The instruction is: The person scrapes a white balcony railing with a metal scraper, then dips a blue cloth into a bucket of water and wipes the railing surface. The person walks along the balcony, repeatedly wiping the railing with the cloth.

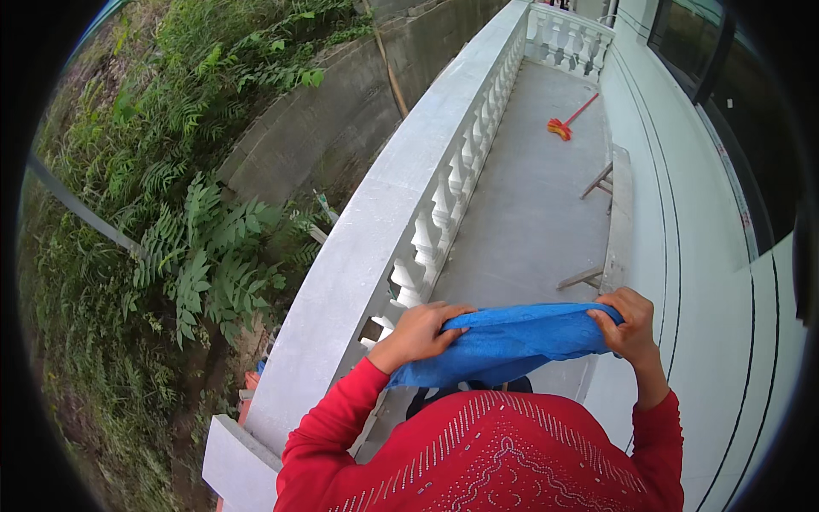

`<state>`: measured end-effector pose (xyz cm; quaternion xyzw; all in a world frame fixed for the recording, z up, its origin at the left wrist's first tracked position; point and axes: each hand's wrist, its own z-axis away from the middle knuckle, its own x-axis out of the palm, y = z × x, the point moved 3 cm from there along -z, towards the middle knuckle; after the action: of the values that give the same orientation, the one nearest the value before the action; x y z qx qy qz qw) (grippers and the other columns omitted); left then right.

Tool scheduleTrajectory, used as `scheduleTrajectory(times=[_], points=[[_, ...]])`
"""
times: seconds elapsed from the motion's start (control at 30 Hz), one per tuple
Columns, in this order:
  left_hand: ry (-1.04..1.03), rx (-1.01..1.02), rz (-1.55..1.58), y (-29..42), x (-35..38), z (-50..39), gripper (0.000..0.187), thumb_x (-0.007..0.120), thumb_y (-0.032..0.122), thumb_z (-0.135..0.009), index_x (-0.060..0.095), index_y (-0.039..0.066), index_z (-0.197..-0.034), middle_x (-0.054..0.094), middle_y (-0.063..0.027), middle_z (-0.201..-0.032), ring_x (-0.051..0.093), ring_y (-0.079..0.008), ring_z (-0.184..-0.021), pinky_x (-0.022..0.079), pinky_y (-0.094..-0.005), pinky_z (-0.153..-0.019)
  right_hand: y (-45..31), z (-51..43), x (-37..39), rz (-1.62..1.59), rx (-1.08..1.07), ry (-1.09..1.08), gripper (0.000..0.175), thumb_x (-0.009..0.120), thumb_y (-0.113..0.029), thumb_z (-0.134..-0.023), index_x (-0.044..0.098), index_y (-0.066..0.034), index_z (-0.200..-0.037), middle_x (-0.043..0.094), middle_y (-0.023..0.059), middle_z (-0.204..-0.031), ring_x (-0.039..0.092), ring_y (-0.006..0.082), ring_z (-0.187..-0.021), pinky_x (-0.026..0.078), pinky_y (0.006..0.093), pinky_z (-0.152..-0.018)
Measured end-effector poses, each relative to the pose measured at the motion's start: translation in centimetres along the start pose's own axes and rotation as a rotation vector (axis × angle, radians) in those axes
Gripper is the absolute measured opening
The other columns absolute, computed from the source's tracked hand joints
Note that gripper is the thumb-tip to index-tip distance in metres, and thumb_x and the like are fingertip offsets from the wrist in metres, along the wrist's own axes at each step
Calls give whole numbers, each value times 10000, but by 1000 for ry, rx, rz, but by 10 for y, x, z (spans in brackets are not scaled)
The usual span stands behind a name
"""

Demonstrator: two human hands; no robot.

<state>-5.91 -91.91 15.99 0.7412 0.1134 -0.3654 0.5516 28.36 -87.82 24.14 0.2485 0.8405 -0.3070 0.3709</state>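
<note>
A blue cloth (524,336) is stretched between my two hands in front of my red top, over the balcony floor. My left hand (425,333) grips its left end, thumb and fingers pinching the upper edge. At the cloth's right end, my right hand (627,323) is closed on the bunched edge. The cloth's lower part hangs in loose folds, and my feet show only partly beneath it.
A white balustrade (409,166) runs along the left, with plants and a concrete wall (320,121) beyond. A wooden bench (619,224) stands against the right wall. Farther off, a red-handled broom (579,112) lies on the grey floor (524,192).
</note>
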Motion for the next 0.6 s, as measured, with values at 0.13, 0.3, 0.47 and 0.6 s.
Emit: scheduleTrajectory(times=[0.13,0.3,0.47,0.6], points=[[41,-91,38,-24,-33,-56,360,621,158,-897,654,144,-1255,704,-140,-821,669,-354,-718,522,-416,-664,62,-63,27,-110,-15,-86,216,827,-179,-757,681,-24,-794,620,105,-664,588,245,-564,452,328,-520],[249,-300,219,-23,-75,-104,388,689,25,-838,688,93,-1221,734,-140,-896,702,-172,-665,527,-328,-618,143,-187,63,-271,-147,-153,213,815,-167,-783,668,-17,-818,599,101,-688,567,219,-596,422,305,-543],[706,-280,61,-8,-137,-134,270,735,-4,-796,735,7,-1066,750,-127,-924,740,-188,-816,574,-300,-730,182,-328,107,-365,-271,-165,116,732,-46,-850,660,11,-920,637,113,-806,598,237,-701,473,318,-639],[1062,-166,-263,-22,-182,-128,303,707,76,-773,717,58,-1075,723,-125,-916,710,-284,-780,555,-351,-682,161,-431,167,-567,-570,-115,94,617,-53,-983,651,23,-1026,646,126,-958,609,231,-869,491,327,-823]])
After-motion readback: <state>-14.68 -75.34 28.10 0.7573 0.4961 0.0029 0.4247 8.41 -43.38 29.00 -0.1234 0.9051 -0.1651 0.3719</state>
